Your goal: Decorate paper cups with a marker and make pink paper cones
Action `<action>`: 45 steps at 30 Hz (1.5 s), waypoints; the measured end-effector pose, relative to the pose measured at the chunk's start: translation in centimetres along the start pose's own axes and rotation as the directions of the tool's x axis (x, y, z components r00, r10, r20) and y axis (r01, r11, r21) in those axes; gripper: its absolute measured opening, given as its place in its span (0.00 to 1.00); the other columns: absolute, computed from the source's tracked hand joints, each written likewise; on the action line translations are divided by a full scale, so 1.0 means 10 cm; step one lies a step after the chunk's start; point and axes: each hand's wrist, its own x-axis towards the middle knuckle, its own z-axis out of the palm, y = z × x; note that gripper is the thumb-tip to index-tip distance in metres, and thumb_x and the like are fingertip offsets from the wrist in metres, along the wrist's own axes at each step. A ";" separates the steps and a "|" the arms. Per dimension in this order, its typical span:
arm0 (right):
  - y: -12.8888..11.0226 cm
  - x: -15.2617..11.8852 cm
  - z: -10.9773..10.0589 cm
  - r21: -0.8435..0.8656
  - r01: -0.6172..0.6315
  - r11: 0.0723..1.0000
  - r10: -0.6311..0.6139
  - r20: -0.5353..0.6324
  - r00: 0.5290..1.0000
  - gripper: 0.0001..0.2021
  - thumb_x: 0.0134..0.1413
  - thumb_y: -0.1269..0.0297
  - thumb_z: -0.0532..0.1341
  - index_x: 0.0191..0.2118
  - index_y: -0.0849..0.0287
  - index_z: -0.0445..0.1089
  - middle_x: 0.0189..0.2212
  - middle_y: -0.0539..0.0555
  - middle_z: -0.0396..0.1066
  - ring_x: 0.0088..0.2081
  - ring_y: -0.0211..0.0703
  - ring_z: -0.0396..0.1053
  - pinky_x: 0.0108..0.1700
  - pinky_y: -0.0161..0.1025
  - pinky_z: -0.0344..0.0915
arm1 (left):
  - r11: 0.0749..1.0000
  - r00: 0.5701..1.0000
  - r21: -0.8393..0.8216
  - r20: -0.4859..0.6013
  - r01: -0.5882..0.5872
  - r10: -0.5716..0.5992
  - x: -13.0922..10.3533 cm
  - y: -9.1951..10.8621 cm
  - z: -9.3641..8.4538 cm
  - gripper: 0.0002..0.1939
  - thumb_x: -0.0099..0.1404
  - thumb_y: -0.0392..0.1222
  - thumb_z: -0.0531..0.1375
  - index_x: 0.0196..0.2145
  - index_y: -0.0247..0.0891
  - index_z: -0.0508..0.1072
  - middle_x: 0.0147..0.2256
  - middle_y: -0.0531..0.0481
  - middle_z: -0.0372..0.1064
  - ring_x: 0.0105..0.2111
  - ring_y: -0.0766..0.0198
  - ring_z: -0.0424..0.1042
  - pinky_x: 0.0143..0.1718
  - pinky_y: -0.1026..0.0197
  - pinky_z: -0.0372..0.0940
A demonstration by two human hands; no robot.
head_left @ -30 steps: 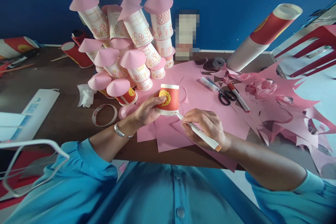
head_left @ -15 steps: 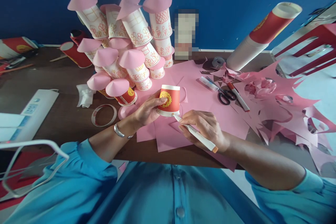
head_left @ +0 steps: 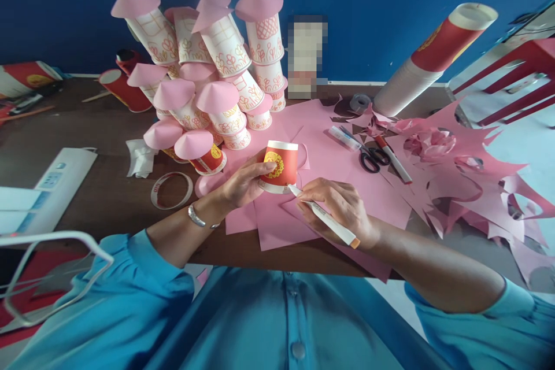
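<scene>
My left hand [head_left: 245,180] is wrapped round a red paper cup [head_left: 286,163] with a yellow emblem and white bands, held upside down above pink paper. The thumb rests on the emblem. In my right hand [head_left: 338,205] is a white marker [head_left: 330,225] with an orange end, gripped like a pen. Its tip touches or nearly touches the cup's lower white band, towards the right side. Small marks show on that band, too tiny to read.
Decorated cups with pink cone tops [head_left: 219,98] stand stacked at the back left. Scissors [head_left: 375,159], markers and pink scraps [head_left: 468,167] lie right. A tall cup stack [head_left: 427,69] leans behind. A tape roll [head_left: 171,191] lies left on the dark table [head_left: 117,185].
The marker tip has shifted slightly right along the cup's white band, and my right hand's grip has tilted a little. My left hand still holds the cup in nearly the same place.
</scene>
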 end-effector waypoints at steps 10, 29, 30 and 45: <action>-0.02 0.01 0.00 -0.024 -0.016 1.000 0.016 -0.004 1.000 0.09 0.64 0.76 0.63 0.44 0.55 0.67 0.30 0.50 0.79 0.29 0.41 0.80 0.31 0.35 0.76 | 1.000 1.000 -0.024 0.015 0.010 -0.009 -0.01 0.01 -0.01 0.15 0.63 0.45 0.71 0.45 0.37 0.78 0.37 0.49 0.78 0.37 0.59 0.77 0.40 0.58 0.74; -0.03 0.00 0.02 -0.036 -0.008 0.999 0.007 -0.013 1.000 0.09 0.64 0.76 0.63 0.44 0.55 0.67 0.30 0.50 0.78 0.30 0.41 0.80 0.31 0.34 0.75 | 0.999 0.999 -0.015 -0.025 0.030 -0.031 0.00 -0.02 -0.05 0.14 0.62 0.47 0.70 0.43 0.39 0.78 0.38 0.48 0.78 0.38 0.58 0.75 0.42 0.57 0.73; -0.02 0.00 0.02 -0.038 -0.008 0.999 0.008 -0.017 1.000 0.09 0.64 0.76 0.63 0.44 0.55 0.67 0.30 0.50 0.78 0.30 0.41 0.80 0.30 0.34 0.75 | 0.999 0.999 -0.025 -0.026 0.025 -0.026 0.00 -0.02 -0.04 0.14 0.62 0.46 0.71 0.42 0.38 0.78 0.38 0.49 0.77 0.38 0.59 0.75 0.41 0.58 0.73; -0.05 -0.01 0.01 -0.051 -0.021 0.998 0.021 -0.001 1.000 0.08 0.64 0.76 0.62 0.42 0.56 0.66 0.28 0.50 0.78 0.27 0.40 0.79 0.28 0.34 0.73 | 0.998 0.997 -0.058 -0.067 0.032 -0.036 0.00 -0.02 -0.03 0.15 0.60 0.45 0.72 0.43 0.37 0.78 0.39 0.49 0.79 0.40 0.57 0.77 0.43 0.56 0.73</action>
